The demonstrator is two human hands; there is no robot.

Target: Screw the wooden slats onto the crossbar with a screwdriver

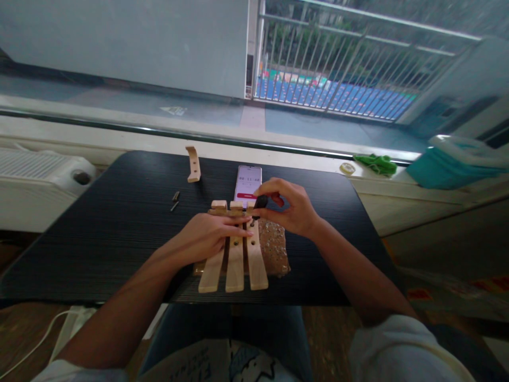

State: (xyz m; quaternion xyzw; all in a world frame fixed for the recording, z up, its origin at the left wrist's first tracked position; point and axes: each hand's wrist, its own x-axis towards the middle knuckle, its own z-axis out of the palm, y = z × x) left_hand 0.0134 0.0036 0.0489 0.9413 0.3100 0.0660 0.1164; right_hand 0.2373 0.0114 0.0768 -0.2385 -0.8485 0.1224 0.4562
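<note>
My right hand (292,208) pinches the black handle of a short screwdriver (261,202), its tip down at the upper hole of the right-hand wooden slat. Beneath it lie three pale wooden slats (235,268) side by side, flared at the near end, curled up at the far end and joined by a crosspiece. My left hand (207,233) lies over the left slat, its fingers stretched out across the slats to the right one. Under the slats is a brown speckled slab (273,246), partly covered. Lower holes show in the middle and right slats.
A phone (248,183) showing a running timer lies just behind the slats. Further left on the black table (119,223) are a loose curved wooden piece (193,164) with holes and a few small metal screws (175,201). Tape (347,168), a green cloth (376,164) and a teal bin (437,167) sit on the sill.
</note>
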